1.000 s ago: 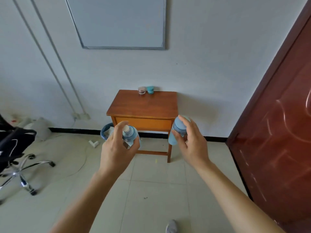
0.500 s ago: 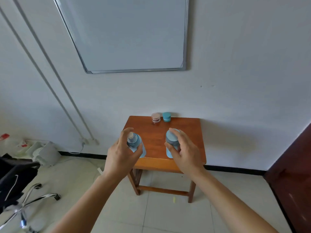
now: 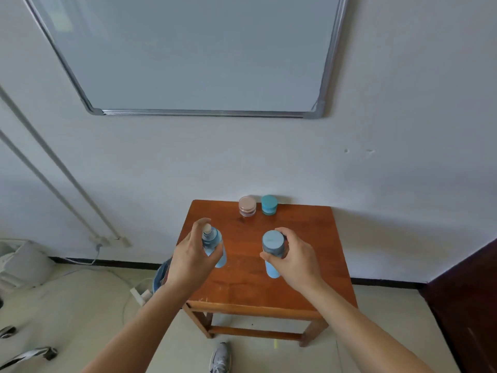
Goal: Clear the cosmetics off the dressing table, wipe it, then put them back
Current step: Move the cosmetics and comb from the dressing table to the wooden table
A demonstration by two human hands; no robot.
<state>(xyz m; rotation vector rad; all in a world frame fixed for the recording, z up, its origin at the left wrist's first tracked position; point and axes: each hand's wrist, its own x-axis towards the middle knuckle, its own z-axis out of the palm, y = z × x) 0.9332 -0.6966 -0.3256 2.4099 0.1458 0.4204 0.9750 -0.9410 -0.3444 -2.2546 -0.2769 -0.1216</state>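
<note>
A small brown wooden dressing table [image 3: 304, 265] stands against the white wall. My left hand [image 3: 188, 259] grips a light blue spray bottle [image 3: 213, 247] with a pale nozzle, over the table's left half. My right hand [image 3: 294, 261] grips a light blue capped bottle [image 3: 273, 251] over the middle of the top. Whether either bottle touches the wood I cannot tell. At the table's back edge stand a pink jar [image 3: 247, 206] and a teal jar [image 3: 269, 204], side by side.
A whiteboard [image 3: 193, 52] hangs on the wall above. A blue bin [image 3: 160, 275] sits on the floor left of the table, beside a white power strip [image 3: 139, 294]. A dark red door [image 3: 468, 305] is at the right. My shoe [image 3: 221, 358] shows below the table.
I have walked up to the table with both bottles. The hands, earlier held in front of the table's edge, are now over its top and lower.
</note>
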